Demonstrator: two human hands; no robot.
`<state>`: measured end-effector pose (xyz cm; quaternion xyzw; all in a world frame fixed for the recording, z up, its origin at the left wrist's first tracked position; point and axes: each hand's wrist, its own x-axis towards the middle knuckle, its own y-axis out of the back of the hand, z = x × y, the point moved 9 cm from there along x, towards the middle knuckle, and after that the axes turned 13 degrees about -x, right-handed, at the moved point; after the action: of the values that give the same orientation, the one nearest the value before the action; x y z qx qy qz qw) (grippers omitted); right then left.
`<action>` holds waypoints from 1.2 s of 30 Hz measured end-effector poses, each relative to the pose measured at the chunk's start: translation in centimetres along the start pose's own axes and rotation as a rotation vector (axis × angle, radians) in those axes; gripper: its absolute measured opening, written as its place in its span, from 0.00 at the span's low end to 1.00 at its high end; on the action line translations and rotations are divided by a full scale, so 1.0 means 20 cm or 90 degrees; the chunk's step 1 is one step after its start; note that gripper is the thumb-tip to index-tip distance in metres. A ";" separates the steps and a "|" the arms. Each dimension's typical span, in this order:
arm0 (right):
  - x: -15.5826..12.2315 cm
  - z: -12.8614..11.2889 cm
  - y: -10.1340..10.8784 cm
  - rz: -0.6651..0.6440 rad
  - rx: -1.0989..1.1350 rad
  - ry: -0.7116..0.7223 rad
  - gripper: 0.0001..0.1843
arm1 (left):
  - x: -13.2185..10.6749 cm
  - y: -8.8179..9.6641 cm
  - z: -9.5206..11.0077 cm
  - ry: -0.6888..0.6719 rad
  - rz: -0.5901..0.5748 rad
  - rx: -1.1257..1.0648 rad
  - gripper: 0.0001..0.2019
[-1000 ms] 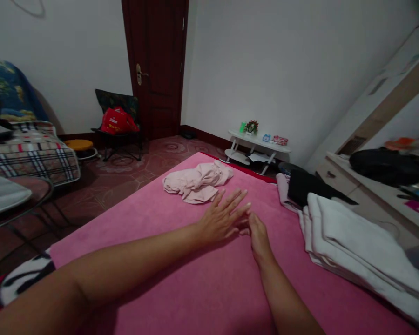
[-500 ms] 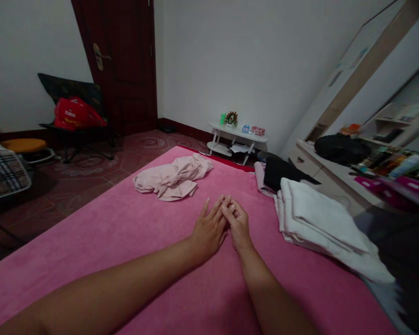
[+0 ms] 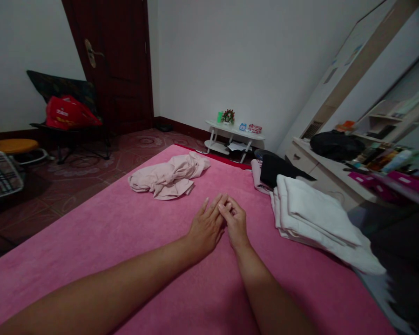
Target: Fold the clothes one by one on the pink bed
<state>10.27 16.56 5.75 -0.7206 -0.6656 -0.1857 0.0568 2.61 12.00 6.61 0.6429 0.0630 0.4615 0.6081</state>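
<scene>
My left hand (image 3: 206, 225) lies over the pink bed cover (image 3: 150, 242) with its fingers stretched out and its thumb raised a little. My right hand (image 3: 236, 221) meets it from the right, its fingers closed around the left hand's fingertips. Neither holds any object. Beyond them, to the left, a crumpled pale pink garment (image 3: 167, 177) lies on the cover. To the right sits a stack of folded white cloth (image 3: 317, 214), with a folded black garment (image 3: 282, 172) and a pale pink folded cloth (image 3: 258, 174) just behind it.
A low white table (image 3: 235, 129) with small ornaments stands by the far wall. At the left, a folding chair (image 3: 66, 83) bears a red bag (image 3: 70, 114), near an orange stool (image 3: 14, 146). A cluttered dresser (image 3: 310, 158) lines the right side. The door (image 3: 118, 60) is closed.
The view has shifted slightly, so the room's things sit a little further left. My hands stay together in nearly the same pose.
</scene>
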 end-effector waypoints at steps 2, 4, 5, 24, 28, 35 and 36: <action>0.00 0.00 0.00 0.003 0.003 0.000 0.16 | 0.00 0.00 0.00 0.000 0.003 -0.008 0.32; 0.00 0.01 0.00 0.002 0.009 -0.003 0.16 | 0.00 -0.01 -0.01 0.001 0.002 -0.020 0.32; 0.00 0.01 0.00 0.000 0.013 -0.008 0.15 | 0.00 -0.02 -0.01 0.003 0.000 -0.030 0.32; 0.03 0.08 0.07 0.026 0.170 -0.153 0.11 | 0.00 -0.09 -0.26 0.441 0.094 -1.680 0.06; 0.02 0.05 0.02 -0.016 0.101 -0.104 0.08 | -0.01 -0.08 -0.24 0.434 0.038 -1.747 0.04; 0.00 -0.03 -0.01 -0.040 -0.008 -0.036 0.09 | -0.02 -0.09 -0.27 0.495 0.095 -1.643 0.14; -0.01 -0.04 -0.02 -0.044 -0.025 -0.026 0.10 | -0.03 -0.10 -0.28 0.507 0.112 -1.607 0.16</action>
<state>9.76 16.23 6.40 -0.7018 -0.6873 -0.1859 0.0229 -0.50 16.23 3.75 -0.5362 -0.2749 0.3961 0.6928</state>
